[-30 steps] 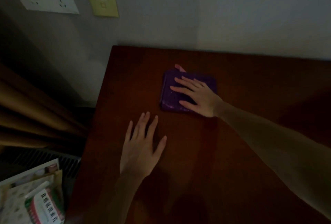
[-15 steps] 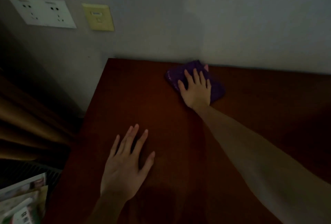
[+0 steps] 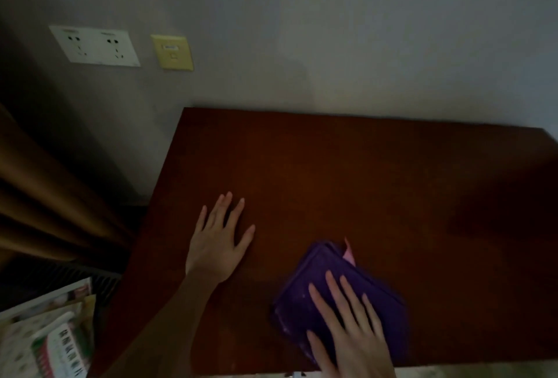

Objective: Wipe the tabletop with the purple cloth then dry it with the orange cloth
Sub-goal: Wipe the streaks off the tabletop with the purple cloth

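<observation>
Dim light; dark red-brown wooden surface [image 3: 347, 172] seen from above, its far edge set against a pale wall [image 3: 332, 30].

Purple cloth [image 3: 305, 296], folded to a rough square, lies flat on the near part of the surface, close to the front edge and right of centre. A small pink tab [image 3: 348, 252] shows at its far corner; whether this is a label or part of another layer cannot be told.

Right hand [image 3: 353, 332] is laid flat on the purple cloth, fingers straight and spread, thumb toward the left; grip released, the cloth pressed under the palm and not clenched.

Left hand [image 3: 216, 244] is laid palm-down on bare wood, left of the cloth and apart from it, fingers straight and slightly fanned toward the wall; grip released, nothing held.

On the wall, upper left: a white double socket plate [image 3: 95, 45] and, just beside it, a yellowish switch plate [image 3: 172, 52]. Brown curtain folds [image 3: 45, 196] hang at the left. Printed packages [image 3: 51, 338] are seen at the lower left, below the surface's level; print too blurred to read.
</observation>
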